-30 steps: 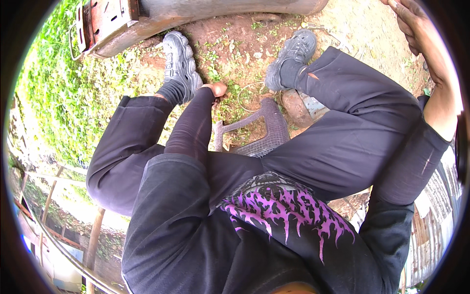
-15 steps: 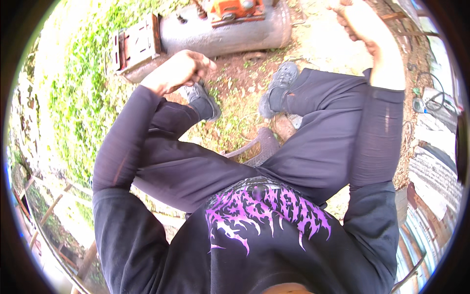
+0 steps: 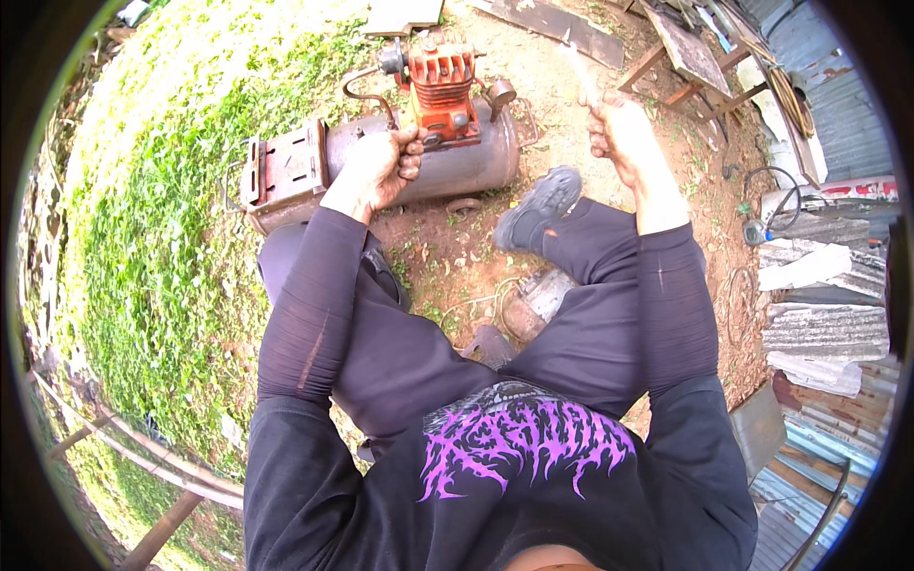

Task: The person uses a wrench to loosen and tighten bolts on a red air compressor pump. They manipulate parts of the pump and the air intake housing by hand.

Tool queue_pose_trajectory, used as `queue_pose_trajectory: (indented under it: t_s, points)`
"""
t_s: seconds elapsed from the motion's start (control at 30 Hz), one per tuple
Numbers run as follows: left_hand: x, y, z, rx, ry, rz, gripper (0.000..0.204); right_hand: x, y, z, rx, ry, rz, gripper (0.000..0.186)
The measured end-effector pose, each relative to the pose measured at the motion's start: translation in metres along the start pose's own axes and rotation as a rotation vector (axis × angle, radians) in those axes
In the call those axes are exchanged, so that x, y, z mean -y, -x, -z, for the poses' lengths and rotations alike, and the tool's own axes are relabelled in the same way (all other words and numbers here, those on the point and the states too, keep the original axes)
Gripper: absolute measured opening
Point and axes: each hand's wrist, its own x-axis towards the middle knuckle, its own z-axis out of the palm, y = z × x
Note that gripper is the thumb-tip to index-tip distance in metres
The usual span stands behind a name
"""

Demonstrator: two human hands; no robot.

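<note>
Grassy ground [image 3: 162, 219] spreads left of the tank [image 3: 490, 173], which lies lengthwise, probably to seat the orange pump [image 3: 443, 95] steadily on top. Right hand [image 3: 614, 138], right of the tank, grasps a pale strip [image 3: 579, 71] near its end, seemingly leaving the rest free. Left hand [image 3: 388, 164], before the tank, is curled; whether around anything, I cannot tell. Since the earlier frame, the whole pump has entered view and the hands are closer together

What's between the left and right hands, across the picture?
Head view: between left hand and right hand lie part of the grey tank, then dirt ground.
</note>
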Motion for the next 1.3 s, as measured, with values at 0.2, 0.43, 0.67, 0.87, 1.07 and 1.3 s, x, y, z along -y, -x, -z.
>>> queue_pose_trajectory:
  t_s: [0.2, 0.43, 0.67, 0.87, 1.07, 1.3]
  points:
    - [0.033, -0.027, -0.008, -0.071, -0.238, 0.072, 0.016, -0.028, -0.026, -0.006, -0.059, -0.168, -0.044, 0.014]
    - [0.113, -0.088, -0.025, -0.365, -0.183, -0.077, 0.025, -0.094, -0.081, -0.034, -0.124, -0.274, -0.01, 0.008]
    - [0.134, -0.147, -0.042, -0.496, 0.223, -0.074, 0.017, -0.13, -0.094, -0.047, -0.112, 0.203, 0.096, 0.021]
    - [0.138, -0.185, -0.038, -0.562, 0.285, -0.17, 0.02, -0.135, -0.104, -0.061, -0.125, 0.25, 0.074, 0.014]
    - [0.135, -0.2, -0.021, -0.317, 0.513, -0.043, 0.009, -0.18, -0.117, -0.085, -0.061, 0.287, 0.045, 0.019]
    - [0.122, -0.187, -0.013, -0.341, 0.479, 0.018, 0.008, -0.191, -0.123, -0.097, -0.039, 0.206, 0.12, 0.018]
